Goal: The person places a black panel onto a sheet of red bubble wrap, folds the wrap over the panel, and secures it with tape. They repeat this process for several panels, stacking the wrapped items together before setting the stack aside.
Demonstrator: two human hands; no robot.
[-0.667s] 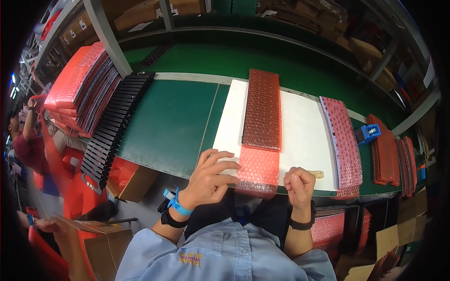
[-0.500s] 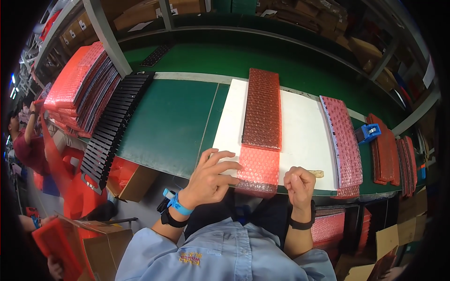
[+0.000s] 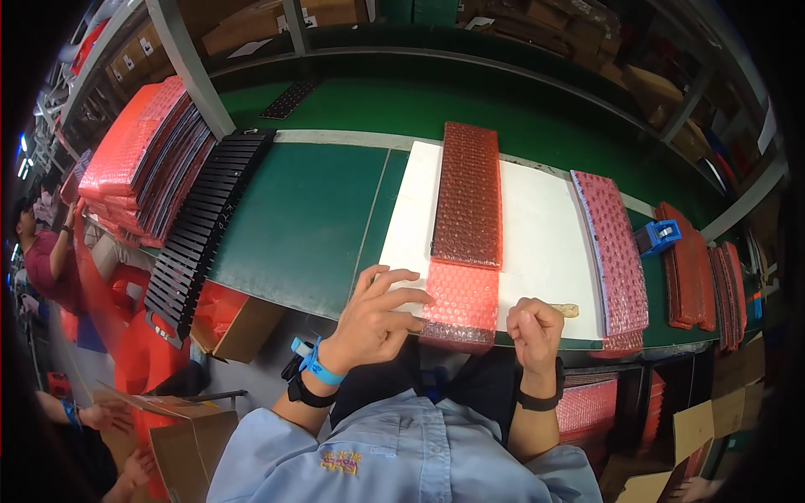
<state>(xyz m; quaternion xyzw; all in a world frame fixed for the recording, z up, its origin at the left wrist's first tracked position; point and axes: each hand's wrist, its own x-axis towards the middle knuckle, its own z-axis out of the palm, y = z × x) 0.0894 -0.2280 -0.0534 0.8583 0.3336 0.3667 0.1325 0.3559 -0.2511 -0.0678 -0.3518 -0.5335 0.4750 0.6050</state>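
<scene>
My left hand [image 3: 377,320] released, fingers spread by red bubble sleeve [image 3: 466,220], frame centre; my right hand [image 3: 537,331] clenched, contents hidden. Best keep sleeve flat.

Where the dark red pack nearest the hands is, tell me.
In the head view, the dark red pack lies mid-picture over the white sheet, its flap reaching the near edge of the green bench, between the left hand and right hand.

Red bubble-wrap pouch [image 3: 466,201], flat
</scene>
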